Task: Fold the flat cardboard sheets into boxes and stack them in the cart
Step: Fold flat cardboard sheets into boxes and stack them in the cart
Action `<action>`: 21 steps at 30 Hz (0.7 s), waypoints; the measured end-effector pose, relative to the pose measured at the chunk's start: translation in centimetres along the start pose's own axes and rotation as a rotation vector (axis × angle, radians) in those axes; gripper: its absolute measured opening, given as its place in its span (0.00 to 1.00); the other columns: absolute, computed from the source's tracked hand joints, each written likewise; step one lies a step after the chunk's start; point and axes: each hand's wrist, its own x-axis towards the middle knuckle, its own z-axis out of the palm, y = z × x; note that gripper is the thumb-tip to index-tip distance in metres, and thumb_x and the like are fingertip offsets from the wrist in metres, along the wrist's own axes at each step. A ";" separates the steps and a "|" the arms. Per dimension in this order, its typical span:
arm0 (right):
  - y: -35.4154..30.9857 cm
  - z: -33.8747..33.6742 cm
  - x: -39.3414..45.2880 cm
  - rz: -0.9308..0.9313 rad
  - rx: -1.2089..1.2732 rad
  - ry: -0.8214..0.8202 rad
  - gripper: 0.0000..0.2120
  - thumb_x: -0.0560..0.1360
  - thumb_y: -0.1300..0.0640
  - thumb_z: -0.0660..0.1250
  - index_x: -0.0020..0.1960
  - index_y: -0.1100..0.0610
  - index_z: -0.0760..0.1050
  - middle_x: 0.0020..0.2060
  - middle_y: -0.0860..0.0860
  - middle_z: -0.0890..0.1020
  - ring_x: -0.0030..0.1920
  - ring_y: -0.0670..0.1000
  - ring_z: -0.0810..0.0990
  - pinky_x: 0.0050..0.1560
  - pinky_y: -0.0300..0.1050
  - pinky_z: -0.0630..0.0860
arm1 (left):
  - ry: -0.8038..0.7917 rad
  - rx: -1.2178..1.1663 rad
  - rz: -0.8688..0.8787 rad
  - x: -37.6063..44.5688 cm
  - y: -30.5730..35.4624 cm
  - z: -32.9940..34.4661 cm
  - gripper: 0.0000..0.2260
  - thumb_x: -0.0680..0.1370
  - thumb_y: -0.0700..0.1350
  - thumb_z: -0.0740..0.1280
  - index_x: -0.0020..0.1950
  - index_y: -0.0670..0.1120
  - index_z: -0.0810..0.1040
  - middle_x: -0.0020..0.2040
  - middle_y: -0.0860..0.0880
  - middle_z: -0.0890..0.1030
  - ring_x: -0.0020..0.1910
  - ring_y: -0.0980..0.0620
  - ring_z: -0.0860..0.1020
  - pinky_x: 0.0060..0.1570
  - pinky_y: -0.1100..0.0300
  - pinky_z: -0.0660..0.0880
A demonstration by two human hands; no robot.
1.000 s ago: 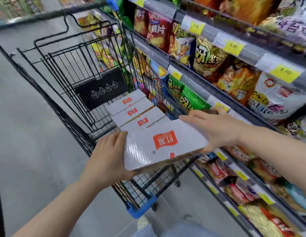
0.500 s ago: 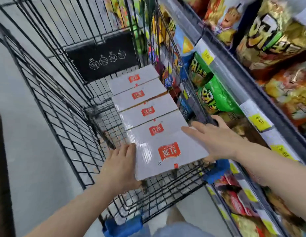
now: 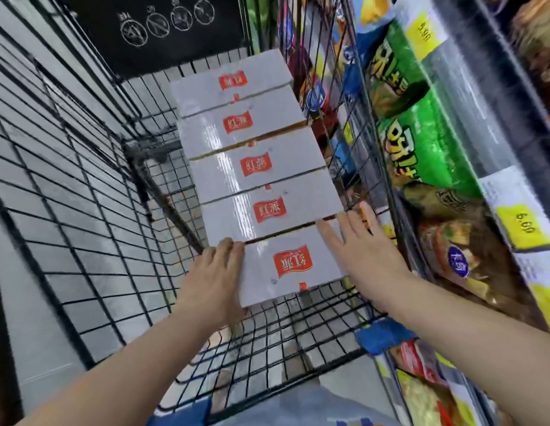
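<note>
Nearest white cardboard box with red label [image 3: 286, 269] lies in black wire cart [image 3: 83, 210], closing a row of five; left hand [image 3: 215, 281] and right hand [image 3: 365, 256] flank it, fingers straight, touching its sides.

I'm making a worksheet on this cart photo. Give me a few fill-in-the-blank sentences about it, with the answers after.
1. The white boxes in the cart lie in one row, and there are ____ of them.
2. The logo on the nearest box is coloured ____.
3. The left hand and the right hand touch the ____ box of the row.
4. The yellow price tags sit on the shelf to the ____ of the cart.

Missing words: five; red; nearest; right
</note>
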 end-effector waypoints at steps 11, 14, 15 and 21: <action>-0.2 2.1 0.9 -0.008 0.250 -0.283 0.40 0.75 0.68 0.57 0.73 0.59 0.30 0.72 0.64 0.34 0.74 0.61 0.37 0.74 0.49 0.48 | -0.072 0.120 0.038 2.0 0.7 0.3 0.44 0.70 0.57 0.69 0.74 0.46 0.44 0.71 0.46 0.55 0.70 0.45 0.57 0.70 0.49 0.56; 0.1 1.3 0.9 0.002 0.331 -0.312 0.41 0.74 0.70 0.58 0.74 0.58 0.33 0.73 0.62 0.35 0.74 0.59 0.37 0.73 0.48 0.49 | -0.133 0.126 0.081 2.6 0.3 -0.7 0.42 0.71 0.58 0.67 0.74 0.47 0.44 0.71 0.46 0.56 0.69 0.45 0.58 0.70 0.50 0.58; 0.2 1.0 0.8 0.012 0.364 -0.321 0.41 0.73 0.71 0.59 0.74 0.58 0.35 0.73 0.61 0.36 0.75 0.58 0.38 0.73 0.47 0.51 | -0.162 0.091 0.091 2.7 0.1 -1.1 0.41 0.71 0.57 0.67 0.74 0.48 0.45 0.71 0.46 0.56 0.69 0.45 0.58 0.69 0.51 0.59; 0.6 -0.9 -0.9 0.070 0.575 -0.204 0.26 0.76 0.65 0.58 0.72 0.57 0.55 0.72 0.53 0.57 0.71 0.54 0.58 0.65 0.48 0.67 | -0.096 -0.082 0.097 1.3 -0.1 -4.4 0.30 0.76 0.51 0.63 0.74 0.48 0.51 0.72 0.49 0.59 0.68 0.48 0.65 0.62 0.54 0.69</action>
